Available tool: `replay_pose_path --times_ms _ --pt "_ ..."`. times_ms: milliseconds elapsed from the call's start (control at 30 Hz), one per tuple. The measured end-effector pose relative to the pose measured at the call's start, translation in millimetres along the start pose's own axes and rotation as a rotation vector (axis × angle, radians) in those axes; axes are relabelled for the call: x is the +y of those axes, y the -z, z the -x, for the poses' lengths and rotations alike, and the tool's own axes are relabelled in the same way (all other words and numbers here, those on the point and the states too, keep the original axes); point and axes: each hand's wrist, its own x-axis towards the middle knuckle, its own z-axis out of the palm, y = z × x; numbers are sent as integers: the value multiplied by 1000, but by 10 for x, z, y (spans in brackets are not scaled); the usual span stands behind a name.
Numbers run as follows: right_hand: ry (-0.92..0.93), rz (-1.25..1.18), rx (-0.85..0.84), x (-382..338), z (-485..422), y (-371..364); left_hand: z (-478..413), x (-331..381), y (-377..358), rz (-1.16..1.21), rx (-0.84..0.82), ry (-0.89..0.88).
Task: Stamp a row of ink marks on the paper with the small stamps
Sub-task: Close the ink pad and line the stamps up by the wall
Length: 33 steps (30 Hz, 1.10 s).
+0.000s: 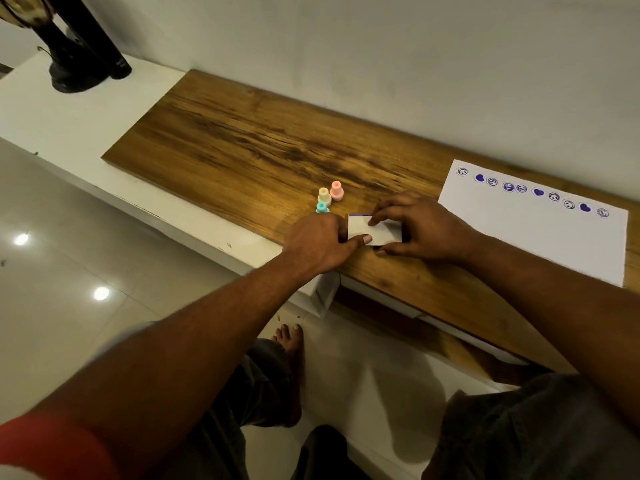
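Note:
A white sheet of paper (540, 233) lies at the right on the wooden top and carries a row of several blue ink marks, hearts and round faces. Three small stamps stand together in the middle: pink (336, 190), cream (324, 196) and teal (322, 207). Just right of them a small white ink pad box (375, 232) with a blue edge rests on the wood. My left hand (318, 242) grips its left side, thumb on the lid. My right hand (414, 225) holds its right side, fingers on top and below.
The wooden top (263, 140) sits on a white counter (69, 126) against a pale wall. A black stand (83, 53) is at the far left. Below are a shiny tiled floor and my bare foot (291, 344).

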Motion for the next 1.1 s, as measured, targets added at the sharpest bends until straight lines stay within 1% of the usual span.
replay_pose_path --times_ms 233,367,433,533,633,700,800,1100 --pt "-18 -11 8 19 15 -14 -1 8 -9 -19 6 -15" --pt "-41 -4 5 -11 29 9 14 14 0 -9 39 -33" --pt "-55 -25 35 8 59 90 21 13 8 -3 46 -47" --pt "-130 -93 89 114 156 229 14 5 16 -6 24 -47" --pt "-191 -78 41 164 217 254 12 16 27 -32 22 -42" --pt "-178 -27 1 174 225 207 16 36 31 -35 33 -42" --pt "-147 29 3 185 215 175 22 54 36 -33 50 -50" --pt "-151 52 11 196 237 168 -15 77 15 -13 37 -42"
